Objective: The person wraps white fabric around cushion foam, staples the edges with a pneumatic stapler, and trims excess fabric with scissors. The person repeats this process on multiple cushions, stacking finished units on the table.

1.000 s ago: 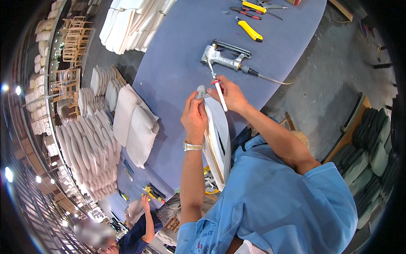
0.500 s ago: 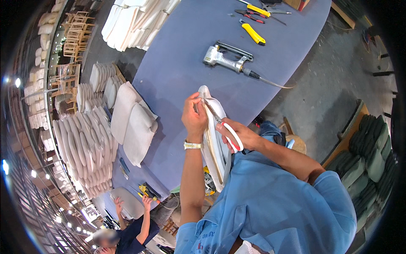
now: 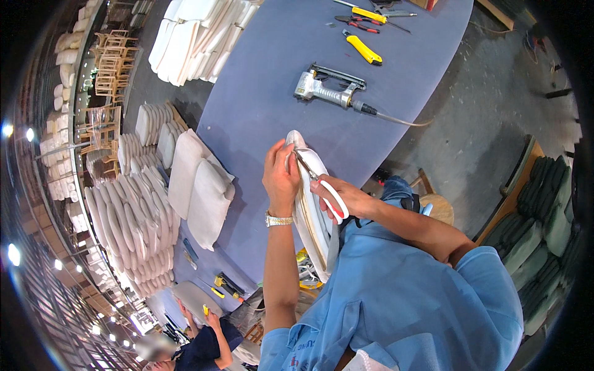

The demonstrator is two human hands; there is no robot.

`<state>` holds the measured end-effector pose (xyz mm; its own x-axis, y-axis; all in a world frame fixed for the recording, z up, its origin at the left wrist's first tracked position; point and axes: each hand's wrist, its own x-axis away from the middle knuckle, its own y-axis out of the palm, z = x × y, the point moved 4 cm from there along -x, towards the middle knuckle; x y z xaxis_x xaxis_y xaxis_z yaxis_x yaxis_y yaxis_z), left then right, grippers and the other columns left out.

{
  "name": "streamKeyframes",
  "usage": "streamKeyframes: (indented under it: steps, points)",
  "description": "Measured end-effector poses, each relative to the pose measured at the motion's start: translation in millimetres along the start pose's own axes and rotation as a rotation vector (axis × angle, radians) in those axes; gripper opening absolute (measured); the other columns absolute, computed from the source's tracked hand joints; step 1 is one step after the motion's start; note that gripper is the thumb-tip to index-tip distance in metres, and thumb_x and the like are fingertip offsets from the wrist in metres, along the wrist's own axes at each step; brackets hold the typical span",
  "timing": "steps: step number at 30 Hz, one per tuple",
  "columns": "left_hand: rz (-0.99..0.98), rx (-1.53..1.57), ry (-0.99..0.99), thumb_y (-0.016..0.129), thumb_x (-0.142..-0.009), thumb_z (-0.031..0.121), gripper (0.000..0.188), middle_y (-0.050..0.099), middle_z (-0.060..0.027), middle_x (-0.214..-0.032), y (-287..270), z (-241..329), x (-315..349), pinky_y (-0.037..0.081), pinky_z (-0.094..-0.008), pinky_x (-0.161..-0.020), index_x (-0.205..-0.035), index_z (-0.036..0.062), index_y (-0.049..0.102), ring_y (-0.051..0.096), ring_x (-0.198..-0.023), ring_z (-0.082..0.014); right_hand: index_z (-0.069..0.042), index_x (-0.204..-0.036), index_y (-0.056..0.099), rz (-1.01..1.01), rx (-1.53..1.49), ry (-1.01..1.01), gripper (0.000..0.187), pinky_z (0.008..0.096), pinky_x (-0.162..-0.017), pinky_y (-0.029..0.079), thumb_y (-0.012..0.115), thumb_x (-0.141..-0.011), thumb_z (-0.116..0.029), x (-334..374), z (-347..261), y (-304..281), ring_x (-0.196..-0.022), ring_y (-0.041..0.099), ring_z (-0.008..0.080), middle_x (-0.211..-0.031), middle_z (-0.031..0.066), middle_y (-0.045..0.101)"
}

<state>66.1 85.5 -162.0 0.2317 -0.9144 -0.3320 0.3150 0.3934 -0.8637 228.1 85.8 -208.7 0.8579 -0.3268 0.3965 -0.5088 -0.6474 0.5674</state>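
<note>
Currently, a blue-grey table [image 3: 247, 117] occupies the centre. A long, pale padded panel [image 3: 311, 232] extends from the person's torso out over the tabletop. A metal staple gun [image 3: 331, 94] lies beyond it. The left hand [image 3: 281, 179] grasps the panel's far end; the right hand [image 3: 349, 196] is closed round white-handled scissors [image 3: 336, 196], blades at the left fingertips.

The left hand [image 3: 283, 179] has its fingers at the far end of a pale padded panel [image 3: 314, 232], the right hand [image 3: 346, 196] grips red-and-white scissors [image 3: 336, 196] with blades reaching just beside those fingers, and beyond both hands' fingertips lies a silver staple gun [image 3: 331, 93].
</note>
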Motion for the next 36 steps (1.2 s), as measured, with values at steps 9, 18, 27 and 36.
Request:
streamKeyframes:
  steps: [9,18,27,36]
  points:
    - [-0.150,-0.038,0.041,0.066,-0.095,0.008,0.011,0.071,-0.0104,-0.119,0,-6,-7,0.058,-0.0398,-0.082,-0.104,0.0071,0.071,0.070,-0.101,-0.0328,-0.002,-0.112,0.051,-0.028,-0.223,0.016,0.057,0.0291,-0.042,0.050,0.050,-0.105,-0.058,5,0,-1,-0.052,0.060,0.0144,-0.078,0.0073,0.057]
    - [-0.006,0.330,-0.124,0.064,-0.098,0.009,0.007,0.071,-0.0163,-0.118,15,-30,1,0.055,-0.0406,-0.090,-0.101,0.0025,0.064,0.070,-0.104,-0.0312,-0.002,-0.106,0.053,-0.032,-0.079,-0.011,0.055,0.0297,-0.042,0.050,0.046,-0.107,-0.057,8,0,-1,-0.051,0.059,0.0138,-0.077,0.0071,0.056]
    - [-0.028,0.440,-0.272,0.064,-0.098,0.009,0.009,0.070,-0.0153,-0.122,21,-38,3,0.051,-0.0376,-0.098,-0.098,0.0019,0.060,0.067,-0.112,-0.0275,-0.002,-0.106,0.053,0.010,-0.021,0.003,0.058,0.0308,-0.043,0.050,0.043,-0.107,-0.059,1,1,0,-0.050,0.058,0.0136,-0.077,0.0071,0.056]
    - [0.022,0.362,-0.172,0.066,-0.094,0.005,0.006,0.072,-0.0163,-0.118,17,-24,2,0.054,-0.0392,-0.093,-0.096,0.0024,0.061,0.070,-0.107,-0.0306,-0.004,-0.116,0.053,0.020,-0.316,0.031,0.053,0.0315,-0.044,0.050,0.049,-0.106,-0.057,-5,3,9,-0.053,0.058,0.0158,-0.079,0.0074,0.057]
